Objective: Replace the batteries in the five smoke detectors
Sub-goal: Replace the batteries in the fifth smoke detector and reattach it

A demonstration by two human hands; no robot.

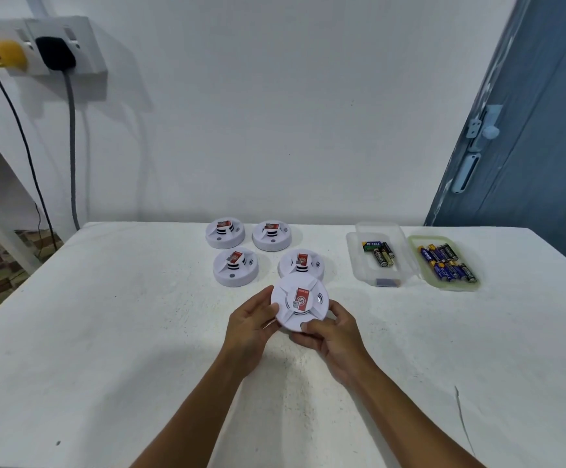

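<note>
I hold a white round smoke detector (300,300) with a red label above the white table (106,332), tilted toward me. My left hand (249,320) grips its left rim. My right hand (330,331) grips its lower right rim, thumb on the front face. Two more detectors (225,232) (271,234) sit in a back row. Another two detectors (235,266) (303,263) lie in front of them. All show red labels. A clear box (381,256) holds a few black and gold batteries. A green-rimmed tray (445,261) holds several blue and black batteries.
A wall stands just behind the table. A socket plate (43,45) with a yellow and a black plug hangs at upper left, cables trailing down beside the table's left corner. A blue door (524,146) is at right. A thin crack marks the table's right front.
</note>
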